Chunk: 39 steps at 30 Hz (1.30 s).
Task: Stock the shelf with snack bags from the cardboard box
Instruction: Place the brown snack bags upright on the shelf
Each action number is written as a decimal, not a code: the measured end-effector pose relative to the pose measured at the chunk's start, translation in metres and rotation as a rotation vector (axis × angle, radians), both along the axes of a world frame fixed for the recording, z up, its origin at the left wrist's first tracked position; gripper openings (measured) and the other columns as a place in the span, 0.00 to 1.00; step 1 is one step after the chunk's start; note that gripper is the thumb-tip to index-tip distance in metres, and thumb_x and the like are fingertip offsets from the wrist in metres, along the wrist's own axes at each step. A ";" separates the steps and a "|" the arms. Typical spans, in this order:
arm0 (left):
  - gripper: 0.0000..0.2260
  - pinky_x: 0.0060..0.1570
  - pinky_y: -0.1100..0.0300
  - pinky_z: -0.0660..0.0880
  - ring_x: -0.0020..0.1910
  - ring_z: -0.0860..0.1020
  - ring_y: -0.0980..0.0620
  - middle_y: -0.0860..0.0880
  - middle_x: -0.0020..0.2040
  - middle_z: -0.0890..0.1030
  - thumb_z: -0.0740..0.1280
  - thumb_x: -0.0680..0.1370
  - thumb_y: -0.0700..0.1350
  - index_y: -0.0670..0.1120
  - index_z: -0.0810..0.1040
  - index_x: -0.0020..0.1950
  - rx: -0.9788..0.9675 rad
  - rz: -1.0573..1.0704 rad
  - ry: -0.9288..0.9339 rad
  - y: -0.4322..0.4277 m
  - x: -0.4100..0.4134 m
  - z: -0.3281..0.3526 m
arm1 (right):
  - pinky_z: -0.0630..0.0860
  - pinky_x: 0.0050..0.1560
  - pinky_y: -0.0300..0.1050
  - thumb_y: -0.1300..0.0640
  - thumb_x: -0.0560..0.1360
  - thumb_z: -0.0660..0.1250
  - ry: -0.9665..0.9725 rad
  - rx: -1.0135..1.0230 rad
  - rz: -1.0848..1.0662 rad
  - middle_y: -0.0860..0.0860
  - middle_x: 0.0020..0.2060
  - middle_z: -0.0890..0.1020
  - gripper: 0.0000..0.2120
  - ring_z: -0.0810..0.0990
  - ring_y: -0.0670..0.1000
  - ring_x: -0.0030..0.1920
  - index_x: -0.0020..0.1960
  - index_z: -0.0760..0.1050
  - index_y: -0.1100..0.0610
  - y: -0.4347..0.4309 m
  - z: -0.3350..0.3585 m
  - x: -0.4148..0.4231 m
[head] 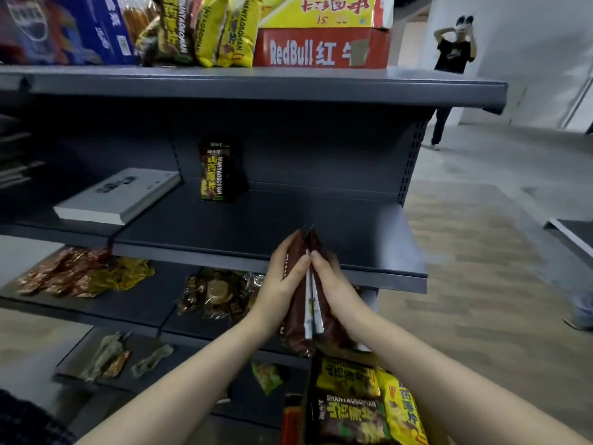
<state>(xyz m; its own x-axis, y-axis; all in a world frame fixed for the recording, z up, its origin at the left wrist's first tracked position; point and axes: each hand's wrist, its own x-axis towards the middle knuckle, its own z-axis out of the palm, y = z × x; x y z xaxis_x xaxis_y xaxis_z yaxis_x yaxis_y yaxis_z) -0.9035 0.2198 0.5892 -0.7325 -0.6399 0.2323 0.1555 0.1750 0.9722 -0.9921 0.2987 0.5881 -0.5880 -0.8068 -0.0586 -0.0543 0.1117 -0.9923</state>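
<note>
Together, left hand (284,279) and right hand (335,281) press straight-fingered against two edge-on brown snack bags (296,332), white seams showing.

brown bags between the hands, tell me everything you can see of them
Two dark brown bags, glossy like plastic film, are seen edge-on and pressed side by side, each with a white strip facing the camera. They stand nearly upright, and their tops show against the front of the middle shelf. The left hand presses one side and the right hand the other, with fingers fairly straight.
</note>
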 end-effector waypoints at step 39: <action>0.29 0.57 0.42 0.72 0.69 0.63 0.40 0.42 0.72 0.59 0.67 0.75 0.55 0.47 0.62 0.72 -0.656 0.523 -0.403 -0.340 -0.023 0.029 | 0.70 0.45 0.36 0.46 0.77 0.64 0.116 -0.058 -0.273 0.44 0.48 0.78 0.10 0.76 0.41 0.49 0.56 0.71 0.48 -0.264 0.062 -0.029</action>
<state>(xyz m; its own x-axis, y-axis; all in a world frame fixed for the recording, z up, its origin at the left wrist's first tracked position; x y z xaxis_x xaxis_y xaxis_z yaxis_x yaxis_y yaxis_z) -0.9261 -0.1207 0.6185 -0.4916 -0.7420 0.4558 -0.4260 0.6614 0.6173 -1.0206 0.0344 0.6504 -0.7837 -0.6179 0.0632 -0.1434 0.0809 -0.9864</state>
